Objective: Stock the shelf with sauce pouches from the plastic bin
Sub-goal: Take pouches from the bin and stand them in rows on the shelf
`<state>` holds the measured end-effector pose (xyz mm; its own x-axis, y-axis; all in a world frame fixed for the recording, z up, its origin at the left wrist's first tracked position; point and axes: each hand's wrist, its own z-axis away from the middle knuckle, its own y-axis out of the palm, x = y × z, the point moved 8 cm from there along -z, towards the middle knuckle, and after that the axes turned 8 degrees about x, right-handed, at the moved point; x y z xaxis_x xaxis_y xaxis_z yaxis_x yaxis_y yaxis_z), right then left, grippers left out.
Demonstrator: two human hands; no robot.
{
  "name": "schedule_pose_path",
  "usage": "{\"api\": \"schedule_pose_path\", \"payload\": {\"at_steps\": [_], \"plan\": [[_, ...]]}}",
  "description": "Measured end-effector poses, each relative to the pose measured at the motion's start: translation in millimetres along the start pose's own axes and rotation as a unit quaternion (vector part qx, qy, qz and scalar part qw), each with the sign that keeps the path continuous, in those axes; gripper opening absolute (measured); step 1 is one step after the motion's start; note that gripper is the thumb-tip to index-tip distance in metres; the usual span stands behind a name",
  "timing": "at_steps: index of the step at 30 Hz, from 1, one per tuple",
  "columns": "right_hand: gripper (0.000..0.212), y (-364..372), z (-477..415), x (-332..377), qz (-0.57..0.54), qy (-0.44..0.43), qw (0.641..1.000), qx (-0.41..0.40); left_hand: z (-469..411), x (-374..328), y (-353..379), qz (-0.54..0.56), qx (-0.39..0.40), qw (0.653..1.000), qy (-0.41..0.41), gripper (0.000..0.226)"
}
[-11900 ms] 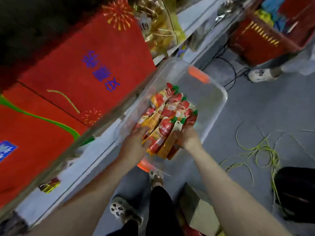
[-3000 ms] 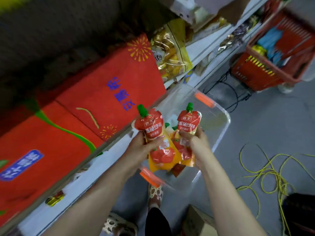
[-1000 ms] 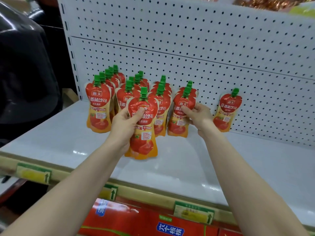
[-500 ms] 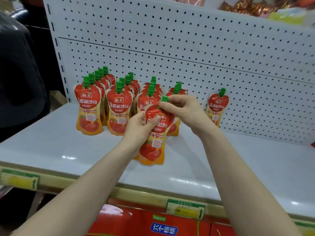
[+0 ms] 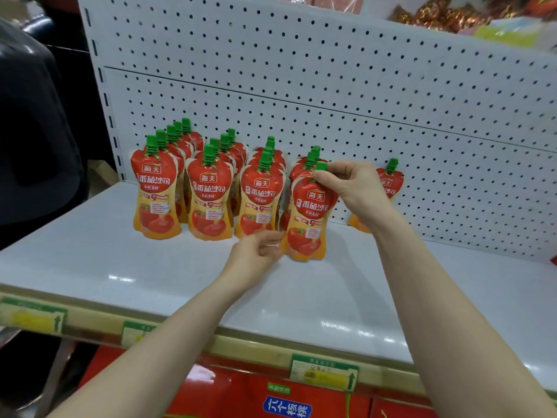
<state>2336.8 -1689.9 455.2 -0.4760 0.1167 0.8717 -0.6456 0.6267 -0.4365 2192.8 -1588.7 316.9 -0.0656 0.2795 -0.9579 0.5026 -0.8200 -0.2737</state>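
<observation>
**Fourth row is getting its front pouch**

The sauce pouch (image 5: 310, 218) in hand is standing upright on the shelf (image 5: 331, 297) at the front of the fourth row from the left, with its printed face turned outward. The right hand (image 5: 352, 188) is pinching its green cap (image 5: 321, 166) between thumb and fingertips. This is probably steadying the soft pack from the top so that it settles on its flat base instead of folding over. The left hand (image 5: 256, 257) is hovering at the pouch's lower left corner with its fingers loosely curled and gripping nothing. Whether the tips are touching the pack cannot be told. It is likely waiting there to square the base up with the neighbouring fronts.

The rows are running front to back, labels forward, so each pouch is leaning on the one behind it. By the caps showing:

- The leftmost row (image 5: 156, 194) is holding five.
- The second row (image 5: 209, 200) is holding four.
- The third row (image 5: 260, 200) is showing at least three, with the rear ones overlapping too closely to separate.
- The fourth row is showing the held pouch plus at least two behind it.

One lone pouch (image 5: 391, 182) is leaning against the pegboard back (image 5: 361, 86) further right, partly hidden by the right wrist. It looks like the start of a fifth row.

Two price tags (image 5: 325, 372) are showing clearly on the shelf's front strip, and red cartons (image 5: 286, 402) are sitting beneath. The plastic bin is not appearing in view.
</observation>
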Motion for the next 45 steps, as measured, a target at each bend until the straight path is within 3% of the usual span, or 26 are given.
{"api": "schedule_pose_path", "payload": {"at_steps": [7,12,26,33,39,45], "plan": [[0.035,7.6,-22.0,-16.7,0.009,-0.001,1.0,0.0,-9.9,10.9,10.6,-0.078,-0.022,0.996,-0.03,0.044],[0.048,7.4,-25.5,-32.2,0.046,0.015,0.998,0.043,-17.1,16.8,12.4,-0.102,-0.025,0.994,-0.036,0.049],[0.042,7.7,-33.8,-47.4,-0.02,0.007,0.997,0.068,-18.7,17.6,11.4,-0.145,-0.033,0.988,-0.039,0.048],[0.042,6.8,-23.0,-42.7,0.018,0.008,0.998,0.057,-14.8,13.3,10.7,-0.139,-0.028,0.989,-0.035,0.046],[0.034,-14.5,20.5,-40.1,0.14,-0.013,0.99,-0.033,0.4,-8.4,6.4,-0.129,-0.02,0.991,0.006,0.043],[0.028,-36.4,141.8,-52.1,0.252,0.011,0.958,-0.137,42.4,-42.2,34.9,-0.055,0.023,0.994,0.096,0.035]]}}
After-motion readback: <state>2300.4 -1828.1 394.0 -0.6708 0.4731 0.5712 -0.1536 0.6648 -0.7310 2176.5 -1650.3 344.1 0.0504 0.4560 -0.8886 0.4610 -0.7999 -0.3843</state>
